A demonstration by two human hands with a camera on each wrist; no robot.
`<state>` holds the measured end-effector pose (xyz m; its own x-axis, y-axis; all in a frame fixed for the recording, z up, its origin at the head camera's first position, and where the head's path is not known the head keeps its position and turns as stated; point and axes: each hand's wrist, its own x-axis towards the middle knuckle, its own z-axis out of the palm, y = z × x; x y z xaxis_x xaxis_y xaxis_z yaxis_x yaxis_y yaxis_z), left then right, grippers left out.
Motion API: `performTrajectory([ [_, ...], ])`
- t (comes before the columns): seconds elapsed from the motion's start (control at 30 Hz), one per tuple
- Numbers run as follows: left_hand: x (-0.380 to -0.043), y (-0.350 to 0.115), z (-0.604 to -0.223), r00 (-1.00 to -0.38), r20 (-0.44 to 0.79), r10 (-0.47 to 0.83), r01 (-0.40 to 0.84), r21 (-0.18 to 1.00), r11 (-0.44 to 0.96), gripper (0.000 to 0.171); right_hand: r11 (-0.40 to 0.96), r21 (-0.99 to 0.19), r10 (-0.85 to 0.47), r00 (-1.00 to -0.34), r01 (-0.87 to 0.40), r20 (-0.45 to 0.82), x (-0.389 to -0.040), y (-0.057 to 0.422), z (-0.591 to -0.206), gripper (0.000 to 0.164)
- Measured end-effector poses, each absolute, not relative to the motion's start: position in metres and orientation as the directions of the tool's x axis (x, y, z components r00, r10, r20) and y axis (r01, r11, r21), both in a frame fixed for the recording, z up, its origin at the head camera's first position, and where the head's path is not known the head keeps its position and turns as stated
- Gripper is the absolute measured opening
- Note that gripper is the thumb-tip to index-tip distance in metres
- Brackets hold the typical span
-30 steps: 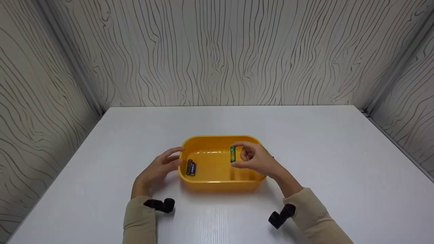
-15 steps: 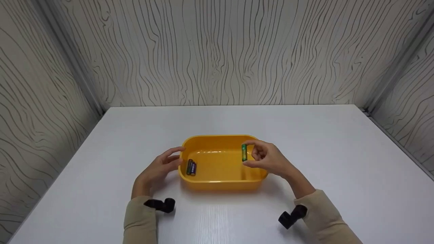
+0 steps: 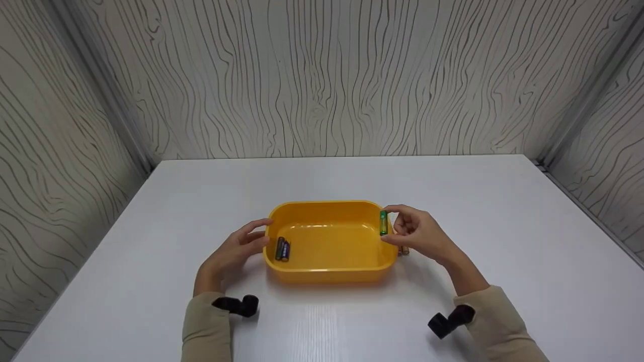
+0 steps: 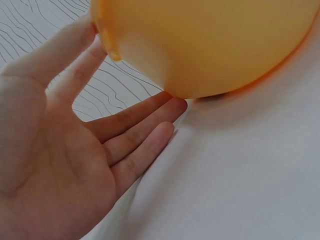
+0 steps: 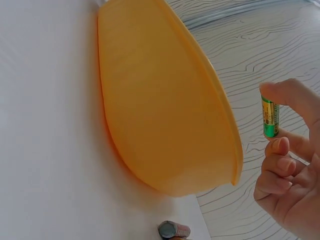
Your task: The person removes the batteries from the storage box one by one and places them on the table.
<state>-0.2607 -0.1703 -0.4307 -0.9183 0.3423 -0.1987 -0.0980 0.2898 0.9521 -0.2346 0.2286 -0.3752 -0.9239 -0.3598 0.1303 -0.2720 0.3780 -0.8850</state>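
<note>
Between thumb and index finger, my right hand (image 3: 420, 234) pinches a green and yellow battery (image 3: 384, 222) by its two ends. It holds the battery at the right rim of a yellow plastic bin (image 3: 327, 274), above the table in the right wrist view. My left hand (image 3: 236, 251) rests against the bin's left end, its fingers spread and relaxed; in the left wrist view two fingers reach the rim and the others lie at the lower wall. Inside the bin, two dark batteries (image 3: 283, 249) lie side by side near the left wall.
Beside the bin's right end, partly behind my right hand, batteries (image 3: 403, 250) lie on the white table (image 3: 312, 322); one battery (image 5: 174, 230) shows in the right wrist view. Wood-patterned panels (image 3: 322, 80) stand around the back and sides.
My right hand has moved right with the green battery, from over the bin's inside to its right rim. Batteries beside the bin have come into view. The left hand has stayed in place.
</note>
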Motion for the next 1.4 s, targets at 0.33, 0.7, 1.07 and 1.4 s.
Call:
performTrajectory([
  [0.33,-0.260,-0.169,-0.431,-0.922,-0.208,0.327,-0.107,0.948,0.299,0.051,0.413,-0.867,-0.371,-0.921,-0.278,0.119,-0.235,0.248,-0.377,0.053],
  [0.7,-0.259,-0.169,-0.430,-0.923,-0.220,0.317,-0.123,0.946,0.298,0.052,0.423,-0.864,-0.368,-0.923,-0.273,0.111,-0.239,0.269,-0.386,0.054],
  [1.07,-0.260,-0.170,-0.432,-0.922,-0.214,0.323,-0.123,0.952,0.280,0.050,0.439,-0.871,-0.336,-0.940,-0.219,0.066,-0.243,0.287,-0.390,0.055],
  [1.4,-0.259,-0.167,-0.430,-0.921,-0.253,0.297,-0.168,0.945,0.282,0.050,0.557,-0.808,-0.328,-0.945,-0.191,-0.003,-0.250,0.297,-0.402,0.056],
])
